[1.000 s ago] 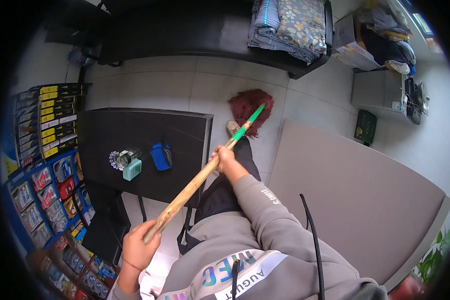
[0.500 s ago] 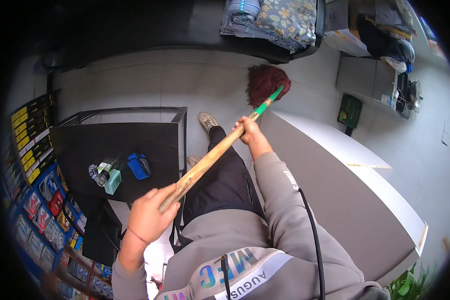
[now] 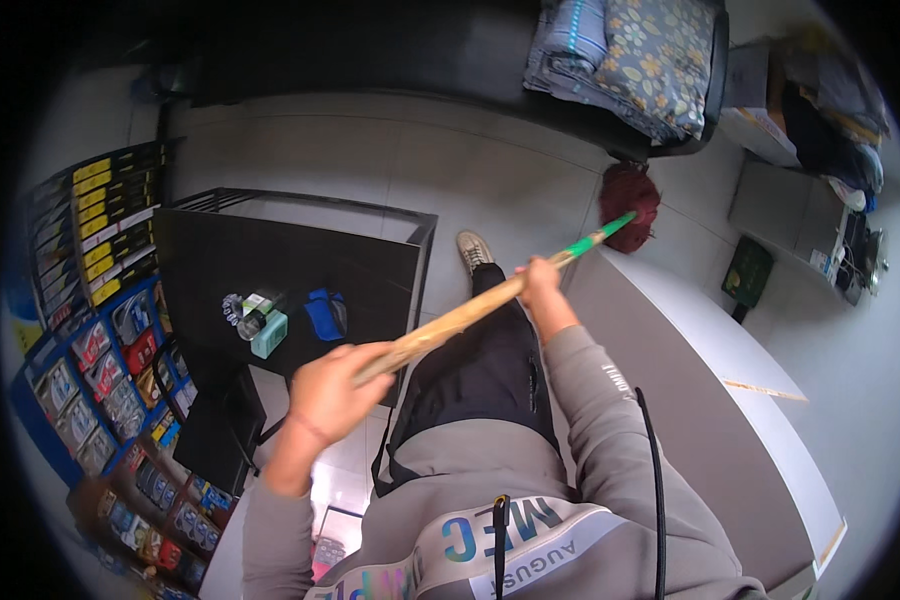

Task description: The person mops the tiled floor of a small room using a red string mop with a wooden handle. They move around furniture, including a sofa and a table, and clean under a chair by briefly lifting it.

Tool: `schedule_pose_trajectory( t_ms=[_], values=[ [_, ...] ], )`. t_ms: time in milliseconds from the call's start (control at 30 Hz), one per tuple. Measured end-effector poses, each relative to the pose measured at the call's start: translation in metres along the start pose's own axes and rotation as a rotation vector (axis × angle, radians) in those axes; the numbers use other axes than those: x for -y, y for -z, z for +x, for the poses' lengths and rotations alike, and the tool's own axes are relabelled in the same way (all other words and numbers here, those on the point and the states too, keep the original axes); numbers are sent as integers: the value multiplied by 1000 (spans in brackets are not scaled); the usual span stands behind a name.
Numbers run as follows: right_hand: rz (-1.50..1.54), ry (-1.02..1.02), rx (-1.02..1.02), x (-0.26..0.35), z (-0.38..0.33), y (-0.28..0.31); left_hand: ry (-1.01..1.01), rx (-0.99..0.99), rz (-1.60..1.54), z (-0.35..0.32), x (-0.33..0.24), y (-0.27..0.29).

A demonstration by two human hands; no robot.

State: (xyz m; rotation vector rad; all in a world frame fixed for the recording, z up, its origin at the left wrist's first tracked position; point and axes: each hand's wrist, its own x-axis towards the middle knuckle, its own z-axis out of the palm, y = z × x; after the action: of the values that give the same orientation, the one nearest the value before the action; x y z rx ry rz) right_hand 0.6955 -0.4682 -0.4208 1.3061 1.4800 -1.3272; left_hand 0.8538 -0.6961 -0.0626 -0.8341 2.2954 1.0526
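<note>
Since half a second ago we have swung the mop's dark red string head [image 3: 628, 205] further to the right and away from us across the pale tiled floor [image 3: 390, 150], and it now lies beside the end of the long grey counter [image 3: 690, 360], just below the dark bench stacked with folded floral bedding [image 3: 650, 60]. Our left hand [image 3: 330, 390] has dropped lower in the view, while our right hand [image 3: 540, 285] has moved up along the shaft.

We hold the long wooden mop handle with a green section near its head [image 3: 470, 315] in both hands. The left hand is closed in a fist around the near end of the wood, fingers curled over the top. The right hand is wrapped round the shaft further up, just short of the green section, with the grey sleeve stretched out behind it.

A light-coloured shoe [image 3: 473, 250] stands on the tiles beneath the handle. To our left is a black table [image 3: 270, 260] bearing a small mint-green box [image 3: 268, 333] and a blue pouch [image 3: 322, 313]. Racks of blue and yellow packaged goods [image 3: 90, 300] line the far left.
</note>
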Motion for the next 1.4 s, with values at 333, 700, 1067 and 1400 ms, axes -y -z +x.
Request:
schedule_pose_trajectory(
  t_ms=[333, 700, 1067, 1400],
  values=[
    [-232, -307, 409, -107, -234, -198, 489, -500, 295, -160, -43, 149],
    [-194, -530, 948, -97, -202, -348, 250, -781, 762, -64, -93, 129],
    [202, -497, 983, -51, -239, -250, 214, -566, 385, -91, -57, 239],
    [394, -288, 873, -29, -122, -59, -161, -454, 425, -51, -92, 139]
  ],
)
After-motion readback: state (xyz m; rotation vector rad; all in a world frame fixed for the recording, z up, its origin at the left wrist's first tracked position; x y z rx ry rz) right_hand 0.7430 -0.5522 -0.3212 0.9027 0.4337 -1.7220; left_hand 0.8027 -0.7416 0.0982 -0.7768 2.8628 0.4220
